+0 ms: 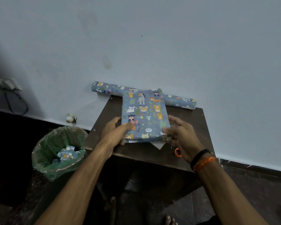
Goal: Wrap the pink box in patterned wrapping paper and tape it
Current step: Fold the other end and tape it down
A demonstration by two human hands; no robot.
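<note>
Box [145, 116] at frame center, fully papered, on table [193, 127]. L hand [118, 132] and R hand [182, 135] grip its near corners, thumbs on top.

Left hand [118, 130] and right hand [179, 133] gripping wrapped box [144, 116], dark table [193, 127], paper roll [107, 89]

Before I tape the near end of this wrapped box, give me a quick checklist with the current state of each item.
1. Wrapped box covered on top, no pink showing: ok.
2. Left hand gripping the near left corner: ok.
3. Right hand at the near right corner: ok.
4. Near end flap, a white point sticking out beneath: not ok.
5. Orange tape roll beside the right hand: ok.
6. Far end closed: cannot tell.
</note>
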